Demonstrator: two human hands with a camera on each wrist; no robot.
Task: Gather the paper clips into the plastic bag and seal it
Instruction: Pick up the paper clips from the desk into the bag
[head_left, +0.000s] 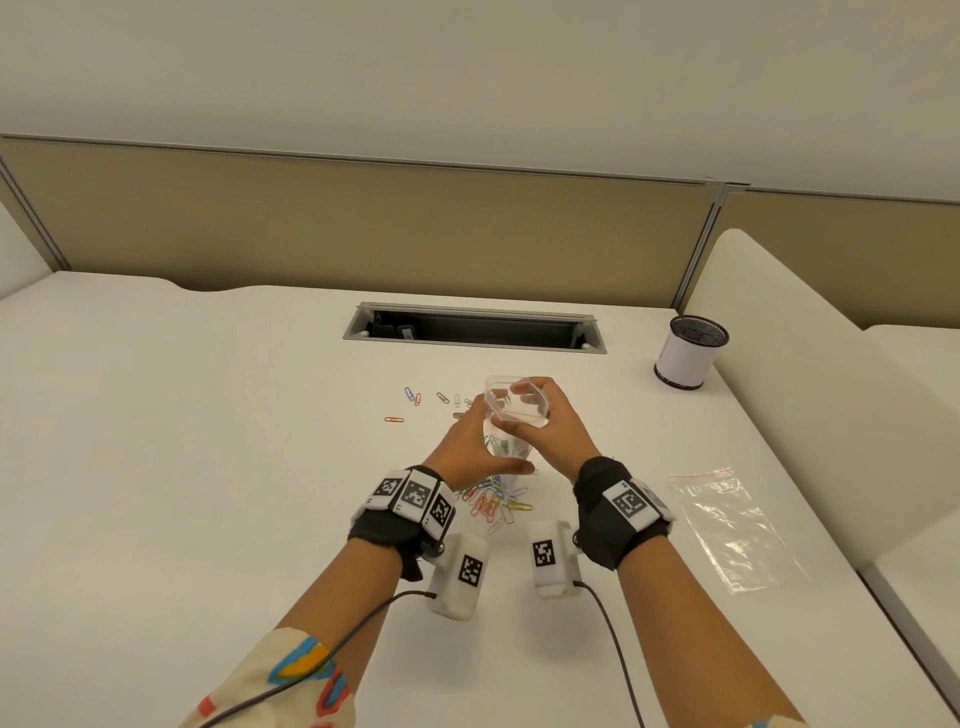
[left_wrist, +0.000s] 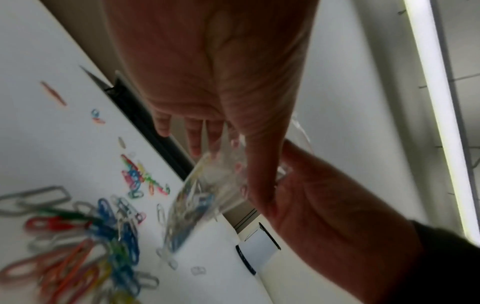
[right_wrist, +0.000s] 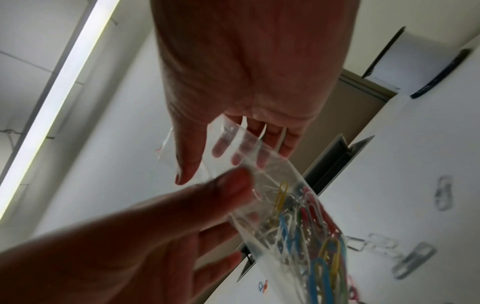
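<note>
1. The plastic bag (head_left: 514, 415) was held upright above the surface (head_left: 208, 441), mouth up and open, between both hands, over the main pile of paper clips (head_left: 493, 501).
2. Left hand (head_left: 467, 441): thumb and fingers were curled round the bag's lower body (thumb seen pressed on the film in the right wrist view).
3. Right hand (head_left: 550, 421): fingers were closed on the bag's upper rim, keeping the mouth spread.
4. Some clips were already seen inside the bag (right_wrist: 298, 216); many were left loose on the surface, plus a few strays (head_left: 413, 397) farther out.
5. Handling, judged: the film is thin, limp and slick; it holds no shape unless spread. Load is light but shifts and sags to the bottom.
6. Best hold, judged: both sides of the rim near the zip strip, not the belly (a squeeze there shuts the mouth).
7. Clips are small, stiff and tangle-prone; a pinch of several at once should be workable.
8. A second clear bag (head_left: 727, 525) lay flat to the right, well apart; a mesh cup (head_left: 688, 351) stood at the far right.
</note>
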